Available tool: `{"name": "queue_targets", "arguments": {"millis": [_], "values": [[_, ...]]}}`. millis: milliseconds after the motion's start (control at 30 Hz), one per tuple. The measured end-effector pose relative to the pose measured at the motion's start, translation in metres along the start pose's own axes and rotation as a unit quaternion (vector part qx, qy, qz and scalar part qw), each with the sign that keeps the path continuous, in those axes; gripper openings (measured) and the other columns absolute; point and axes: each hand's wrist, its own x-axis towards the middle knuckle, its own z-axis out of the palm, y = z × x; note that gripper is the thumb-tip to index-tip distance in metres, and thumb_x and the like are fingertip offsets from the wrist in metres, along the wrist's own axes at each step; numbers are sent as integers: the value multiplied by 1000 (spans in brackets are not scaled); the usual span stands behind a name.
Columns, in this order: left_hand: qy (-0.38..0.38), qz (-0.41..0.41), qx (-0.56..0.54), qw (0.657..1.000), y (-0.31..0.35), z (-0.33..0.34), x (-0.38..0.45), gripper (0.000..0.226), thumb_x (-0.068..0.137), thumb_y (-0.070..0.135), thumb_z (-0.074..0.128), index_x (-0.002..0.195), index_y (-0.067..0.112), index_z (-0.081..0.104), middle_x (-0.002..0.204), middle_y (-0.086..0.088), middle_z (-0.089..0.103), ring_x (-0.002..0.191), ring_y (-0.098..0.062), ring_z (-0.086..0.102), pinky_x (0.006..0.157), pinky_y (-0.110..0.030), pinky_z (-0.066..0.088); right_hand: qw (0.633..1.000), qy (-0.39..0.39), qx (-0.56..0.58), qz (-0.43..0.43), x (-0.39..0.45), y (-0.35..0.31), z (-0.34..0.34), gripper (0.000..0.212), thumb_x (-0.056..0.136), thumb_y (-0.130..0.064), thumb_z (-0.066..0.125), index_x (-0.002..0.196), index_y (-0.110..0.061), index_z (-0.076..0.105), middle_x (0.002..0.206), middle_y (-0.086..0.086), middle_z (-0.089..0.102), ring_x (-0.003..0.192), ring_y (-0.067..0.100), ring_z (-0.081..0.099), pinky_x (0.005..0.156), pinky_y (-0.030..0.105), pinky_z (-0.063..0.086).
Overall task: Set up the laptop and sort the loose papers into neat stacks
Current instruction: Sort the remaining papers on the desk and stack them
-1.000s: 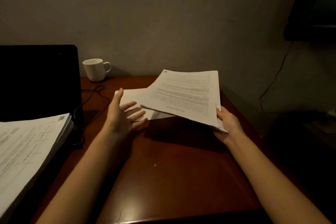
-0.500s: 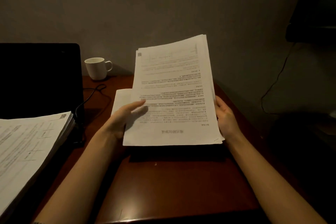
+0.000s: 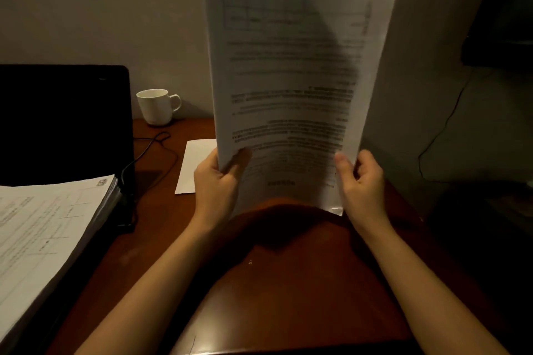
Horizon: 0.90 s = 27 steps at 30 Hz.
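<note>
A sheaf of printed papers [image 3: 291, 72] stands upright over the dark wooden table [image 3: 288, 282], its text upside down and its lower edge close to the tabletop. My left hand [image 3: 215, 184] grips its lower left edge, thumb on the front. My right hand [image 3: 362, 181] grips the lower right edge the same way. A single white sheet [image 3: 194, 166] lies flat behind my left hand. The open black laptop [image 3: 63, 121] stands at the left, and a thick stack of papers [image 3: 46, 233] rests in front of its screen.
A white mug [image 3: 155, 106] stands at the back by the wall. A black cable [image 3: 153, 147] runs across the table from the laptop's right side. A dark monitor [image 3: 507, 23] hangs at the upper right, with a thin wire on the wall below it.
The sheaf went from lying low in my right hand to standing upright. My left hand left the tabletop and took hold of its left edge.
</note>
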Motion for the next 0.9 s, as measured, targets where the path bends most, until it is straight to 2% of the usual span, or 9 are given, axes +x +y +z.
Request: {"name": "queue_targets", "arguments": {"millis": [200, 300, 433, 467, 533, 633, 733, 833, 900], "values": [[-27, -60, -3, 998, -11, -6, 5, 15, 81, 31, 66, 96, 31, 63, 99, 8, 71, 95, -12, 67, 83, -39, 56, 985, -47, 115, 115, 1, 3, -1, 24, 91, -17, 58, 114, -20, 54, 102, -10, 66, 91, 0, 66, 70, 15, 54], [-53, -75, 31, 995, -14, -5, 4, 9, 88, 31, 59, 96, 29, 62, 101, 7, 69, 94, -11, 66, 85, -39, 56, 982, -48, 105, 150, 4, 5, -2, 15, 92, -12, 57, 104, -21, 60, 94, -11, 68, 82, -1, 68, 66, 15, 54], [-99, -83, 81, 988, -27, -8, 7, 50, 93, 60, 30, 111, 27, 62, 119, -1, 64, 111, -18, 59, 94, -42, 49, 979, 31, 59, 194, 12, 15, -8, 13, 93, -11, 57, 105, -14, 62, 97, -2, 68, 89, 17, 68, 76, 31, 56], [-117, -65, 194, 972, -36, -11, 11, 52, 96, 57, 27, 125, 26, 56, 134, -3, 56, 123, -18, 51, 104, -39, 41, 972, 63, 64, 216, 13, 19, -10, 18, 94, -9, 57, 111, -11, 62, 101, 1, 67, 95, 21, 66, 80, 35, 55], [-191, -67, 462, 864, -55, -17, 17, 61, 98, 55, 27, 149, 23, 27, 158, -7, 20, 144, -21, 20, 117, -41, 16, 954, 122, 84, 262, 15, 23, -12, 28, 95, -7, 55, 122, -8, 58, 111, 5, 64, 101, 24, 63, 87, 39, 53], [-297, -110, 598, 736, -62, -20, 20, 77, 90, 68, 22, 153, 24, 9, 160, -7, 7, 147, -27, 6, 118, -48, 4, 926, 195, 97, 310, 18, 29, -15, 28, 96, -6, 53, 124, -6, 56, 112, 7, 62, 96, 22, 62, 81, 36, 52], [-297, -63, 636, 710, -51, -15, 20, 76, 88, 71, 28, 147, 23, 26, 149, -6, 35, 137, -27, 33, 115, -48, 22, 900, 245, 115, 341, 22, 32, -20, 28, 96, -7, 52, 124, -8, 55, 102, 2, 59, 88, 19, 59, 74, 33, 51], [-283, -31, 677, 679, -44, -11, 16, 72, 86, 70, 32, 135, 18, 44, 140, -8, 43, 127, -25, 41, 111, -46, 32, 892, 248, 129, 356, 23, 32, -24, 29, 96, -8, 53, 125, -11, 54, 103, 2, 58, 88, 18, 59, 73, 32, 50], [-286, -56, 657, 695, -46, -11, 15, 64, 86, 70, 35, 119, 18, 54, 138, -11, 43, 124, -25, 41, 110, -51, 32, 893, 242, 131, 356, 22, 32, -23, 29, 96, -8, 53, 125, -12, 55, 102, 2, 59, 87, 18, 59, 73, 32, 51]]}}
